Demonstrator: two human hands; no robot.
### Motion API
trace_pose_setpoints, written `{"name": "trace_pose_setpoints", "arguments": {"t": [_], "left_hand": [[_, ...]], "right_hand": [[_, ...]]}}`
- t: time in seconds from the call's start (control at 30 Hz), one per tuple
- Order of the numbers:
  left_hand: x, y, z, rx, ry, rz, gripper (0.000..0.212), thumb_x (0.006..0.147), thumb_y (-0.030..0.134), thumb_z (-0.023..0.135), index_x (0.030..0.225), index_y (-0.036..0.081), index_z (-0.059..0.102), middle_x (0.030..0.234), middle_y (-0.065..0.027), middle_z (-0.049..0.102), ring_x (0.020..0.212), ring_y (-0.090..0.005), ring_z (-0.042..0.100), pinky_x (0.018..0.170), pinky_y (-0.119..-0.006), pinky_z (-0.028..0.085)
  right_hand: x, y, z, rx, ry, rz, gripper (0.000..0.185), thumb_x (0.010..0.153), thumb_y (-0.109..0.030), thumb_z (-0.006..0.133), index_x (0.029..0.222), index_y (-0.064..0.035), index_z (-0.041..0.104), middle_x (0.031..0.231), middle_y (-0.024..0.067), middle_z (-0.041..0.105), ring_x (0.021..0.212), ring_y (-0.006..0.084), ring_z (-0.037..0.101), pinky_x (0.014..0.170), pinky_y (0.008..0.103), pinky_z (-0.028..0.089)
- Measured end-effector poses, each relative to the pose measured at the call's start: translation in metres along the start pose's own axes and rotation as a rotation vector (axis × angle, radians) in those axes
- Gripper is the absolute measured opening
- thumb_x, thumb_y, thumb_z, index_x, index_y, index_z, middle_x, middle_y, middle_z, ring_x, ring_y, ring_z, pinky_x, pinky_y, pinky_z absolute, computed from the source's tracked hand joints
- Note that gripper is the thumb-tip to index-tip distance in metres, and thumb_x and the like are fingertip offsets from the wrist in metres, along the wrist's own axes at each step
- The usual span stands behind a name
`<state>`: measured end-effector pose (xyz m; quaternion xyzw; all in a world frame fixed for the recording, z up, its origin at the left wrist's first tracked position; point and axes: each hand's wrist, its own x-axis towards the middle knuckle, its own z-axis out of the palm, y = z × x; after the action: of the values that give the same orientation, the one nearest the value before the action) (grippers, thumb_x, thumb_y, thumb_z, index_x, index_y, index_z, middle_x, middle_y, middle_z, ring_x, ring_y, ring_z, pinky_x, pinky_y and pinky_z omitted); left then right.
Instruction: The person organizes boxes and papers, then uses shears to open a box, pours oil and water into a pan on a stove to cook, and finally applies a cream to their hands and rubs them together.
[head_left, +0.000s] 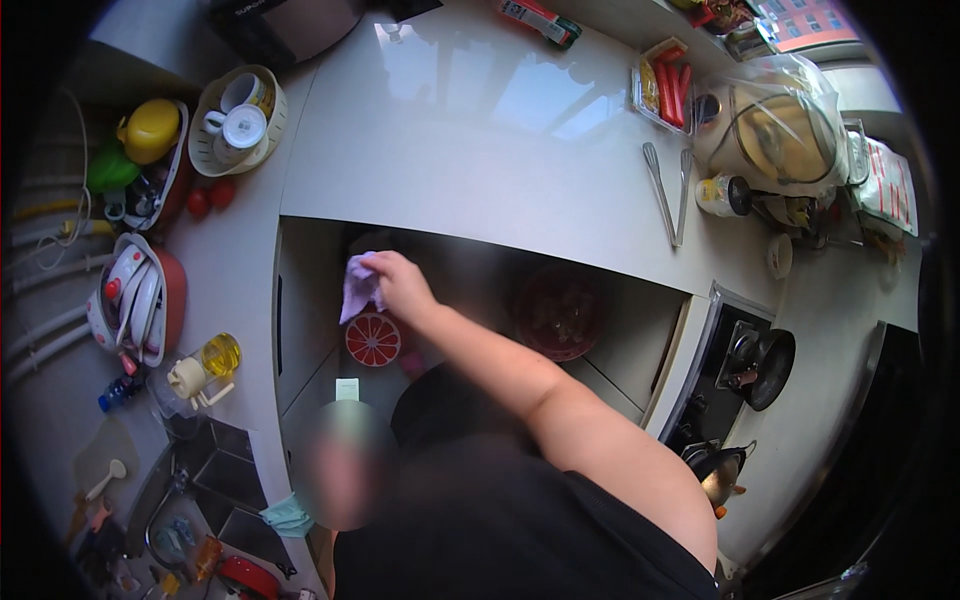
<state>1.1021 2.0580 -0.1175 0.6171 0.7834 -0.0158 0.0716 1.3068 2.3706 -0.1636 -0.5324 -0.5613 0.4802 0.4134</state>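
Note:
My right hand (405, 289) reaches forward over the gap between the counters. Its fingers grip a crumpled lilac cloth (360, 286), which hangs down from them. Just below the cloth in the picture is a round red citrus-slice pattern (373, 339); what it belongs to is unclear. Nearer my body, a heavy blur covers my left hand (343, 476), so its fingers cannot be made out. A small pale green box (347, 388) shows just beyond that blur. Low down to the right of my forearm is a round dark red basin (559, 315), with indistinct contents.
Ahead is a pale countertop (450, 150), with metal tongs (667, 195) and a tray of red sausages (670, 90). Left are a mug basket (274, 124), a dish rack (176, 300), an oil jug (202, 367) and a sink (232, 472). A hob with a frying pan (772, 371) lies right.

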Motion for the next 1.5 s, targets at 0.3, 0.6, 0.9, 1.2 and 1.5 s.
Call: {"name": "trace_pose_setpoints", "arguments": {"t": [0.3, 0.6, 0.9, 1.2, 1.5], "left_hand": [[0.056, 0.058, -0.064, -1.214, -0.47, -0.85, 0.033, 0.088, 0.021, 0.049, 0.115, 0.004, 0.043, 0.097, -0.0108, 0.055, 0.084, -0.0172, 0.055, 0.075, -0.032, 0.045], [0.042, 0.062, -0.059, -1.55, -0.203, -1.038, 0.045, 0.084, 0.012, 0.059, 0.122, 0.005, 0.037, 0.105, -0.0102, 0.054, 0.091, -0.018, 0.055, 0.08, -0.033, 0.044], [-0.02, 0.026, -0.092, -1.564, 0.151, -1.252, 0.038, 0.086, 0.019, 0.056, 0.118, 0.007, 0.04, 0.107, -0.0082, 0.053, 0.094, -0.0164, 0.053, 0.081, -0.032, 0.041], [-0.069, -0.027, -0.136, -1.328, 0.507, -1.024, 0.041, 0.088, 0.021, 0.051, 0.122, 0.003, 0.036, 0.116, -0.0119, 0.049, 0.105, -0.023, 0.051, 0.091, -0.034, 0.04], [-0.048, -0.043, -0.15, -1.574, 0.563, -1.115, 0.043, 0.087, 0.019, 0.054, 0.123, 0.003, 0.035, 0.115, -0.0125, 0.05, 0.105, -0.0241, 0.051, 0.089, -0.035, 0.041]], "right_hand": [[-0.012, -0.045, -0.141, -0.296, -0.281, 0.5, 0.033, 0.078, 0.006, 0.04, 0.102, -0.0024, 0.062, 0.097, 0.0109, 0.062, 0.09, 0.0203, 0.059, 0.081, 0.0277, 0.046], [-0.012, 0.003, -0.063, -0.501, -0.28, 0.083, 0.02, 0.08, -0.009, 0.051, 0.093, -0.0057, 0.066, 0.097, 0.0155, 0.061, 0.09, 0.0321, 0.059, 0.08, 0.0359, 0.047], [-0.045, -0.04, 0.092, -0.529, -0.841, -0.128, 0.023, 0.081, -0.014, 0.047, 0.096, -0.0044, 0.062, 0.093, 0.0179, 0.061, 0.089, 0.0345, 0.057, 0.078, 0.0411, 0.046], [-0.128, -0.168, 0.24, -0.085, -1.063, -0.492, 0.02, 0.081, -0.014, 0.053, 0.097, -0.0048, 0.061, 0.098, 0.0138, 0.06, 0.088, 0.0332, 0.057, 0.078, 0.0381, 0.046], [-0.161, -0.079, 0.226, -0.498, -1.249, -0.07, 0.029, 0.082, -0.02, 0.048, 0.106, -0.0106, 0.061, 0.103, 0.0134, 0.063, 0.098, 0.0308, 0.058, 0.087, 0.0383, 0.044]]}}
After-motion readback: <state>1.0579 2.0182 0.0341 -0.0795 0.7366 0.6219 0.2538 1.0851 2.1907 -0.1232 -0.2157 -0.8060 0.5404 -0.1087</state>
